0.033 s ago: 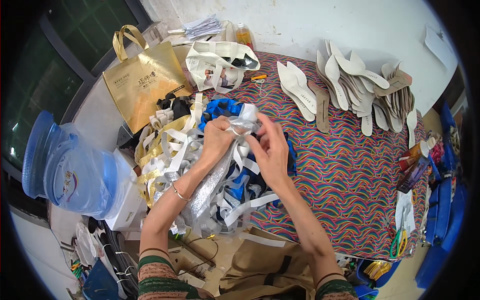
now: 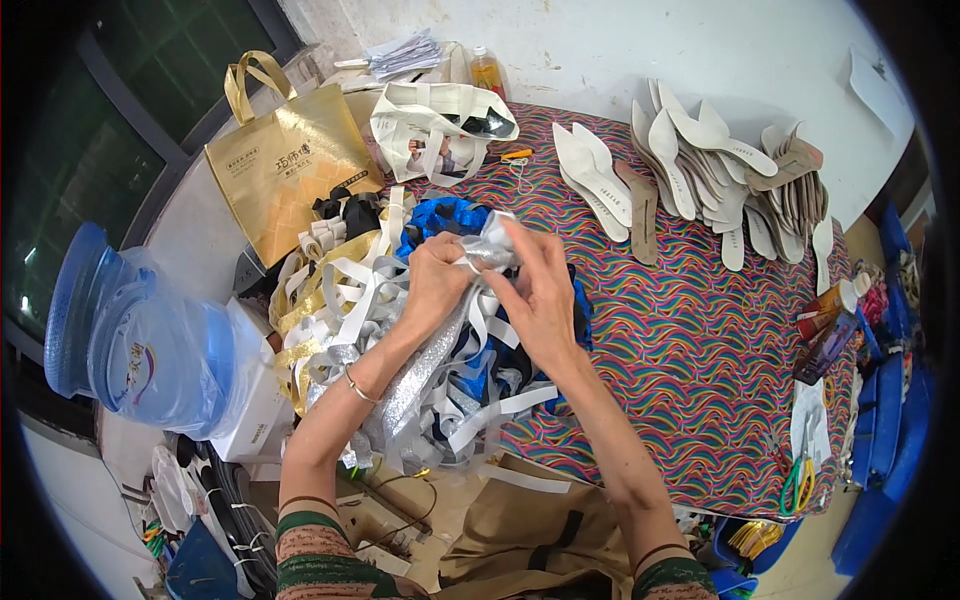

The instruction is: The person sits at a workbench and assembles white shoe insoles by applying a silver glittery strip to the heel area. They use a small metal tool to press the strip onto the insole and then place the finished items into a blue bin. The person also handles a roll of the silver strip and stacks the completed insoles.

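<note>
A glittery silver fabric strap [image 2: 440, 345] is pinched by left hand [image 2: 432, 282] and right hand [image 2: 540, 295], mid-sorting; careful untangling from the ribbon pile [image 2: 340, 300] probably needed next.

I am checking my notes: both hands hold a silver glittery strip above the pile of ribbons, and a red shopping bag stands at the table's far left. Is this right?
Not quite. The head view shows the shopping bag is gold, not red. The rest holds: left hand and right hand hold the silver glittery strip above the pile of ribbons.

Both hands meet above the forearms, left hand [image 2: 437, 282] fisted, right hand [image 2: 540, 295] pinching with fingertips.
</note>
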`<control>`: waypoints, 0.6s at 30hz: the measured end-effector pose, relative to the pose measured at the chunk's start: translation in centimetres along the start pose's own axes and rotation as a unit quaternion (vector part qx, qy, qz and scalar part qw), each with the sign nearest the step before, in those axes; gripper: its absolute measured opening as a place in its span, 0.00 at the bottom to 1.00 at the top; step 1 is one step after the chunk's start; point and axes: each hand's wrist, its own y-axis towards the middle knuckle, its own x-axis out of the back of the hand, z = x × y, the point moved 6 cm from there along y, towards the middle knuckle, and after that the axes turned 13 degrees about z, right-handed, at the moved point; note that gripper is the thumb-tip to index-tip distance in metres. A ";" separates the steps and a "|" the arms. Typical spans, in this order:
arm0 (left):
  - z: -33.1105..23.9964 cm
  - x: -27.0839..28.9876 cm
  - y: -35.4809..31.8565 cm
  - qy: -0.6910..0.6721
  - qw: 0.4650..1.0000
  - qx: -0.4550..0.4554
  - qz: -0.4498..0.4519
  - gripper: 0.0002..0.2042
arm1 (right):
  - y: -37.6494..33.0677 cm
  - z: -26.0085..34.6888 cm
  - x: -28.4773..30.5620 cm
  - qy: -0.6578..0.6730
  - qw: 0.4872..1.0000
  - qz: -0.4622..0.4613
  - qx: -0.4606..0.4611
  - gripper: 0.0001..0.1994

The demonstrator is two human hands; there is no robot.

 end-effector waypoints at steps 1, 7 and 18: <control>0.5 -0.3 -0.1 0.059 0.998 0.009 0.033 0.10 | 0.5 0.3 0.0 -0.031 0.998 0.022 0.046 0.13; -3.1 -0.7 -0.7 0.125 0.976 -0.021 0.178 0.13 | 1.0 -3.4 1.2 0.201 0.978 0.061 -0.018 0.08; -6.3 -0.2 -0.5 0.174 0.969 0.023 0.173 0.30 | 0.7 -1.3 1.6 0.248 0.966 0.064 0.020 0.07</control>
